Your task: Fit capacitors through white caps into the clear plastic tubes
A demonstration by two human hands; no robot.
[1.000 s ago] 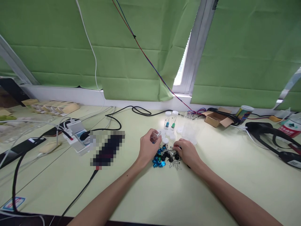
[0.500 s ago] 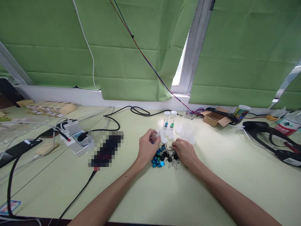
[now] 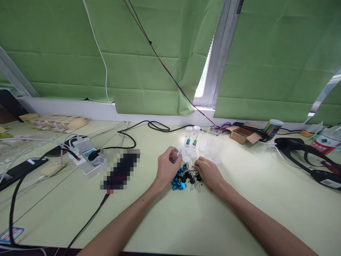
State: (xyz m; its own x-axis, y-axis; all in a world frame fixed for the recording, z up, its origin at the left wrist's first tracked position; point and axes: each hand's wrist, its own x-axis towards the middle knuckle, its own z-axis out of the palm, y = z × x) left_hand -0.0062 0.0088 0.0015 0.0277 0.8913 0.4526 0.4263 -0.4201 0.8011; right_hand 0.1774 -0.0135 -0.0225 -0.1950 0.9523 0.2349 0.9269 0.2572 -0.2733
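Observation:
My left hand (image 3: 167,164) is closed around a bent metal wire (image 3: 176,153), with a bit of blue showing under its fingers. At the right edge of a pile of small parts, my right hand (image 3: 209,170) has its fingers pinched together; what they hold is too small to make out. The pile has shiny blue pieces (image 3: 179,185), black round pieces (image 3: 188,175) and bent thin wires (image 3: 198,186). Behind it stand two clear vials with white caps, one with a blue piece (image 3: 188,141) inside, the other with a green piece (image 3: 195,142).
Clear plastic containers (image 3: 213,151) stand behind my right hand. An open cardboard box (image 3: 243,133), a can (image 3: 274,127), a bottle (image 3: 326,140) and a black headset-like device (image 3: 306,156) are to the right. On the left lie a power strip (image 3: 85,156) and cables.
My hands stay almost in place. The right fingers shift slightly at the pile's edge, and the left hand keeps the bent wire.

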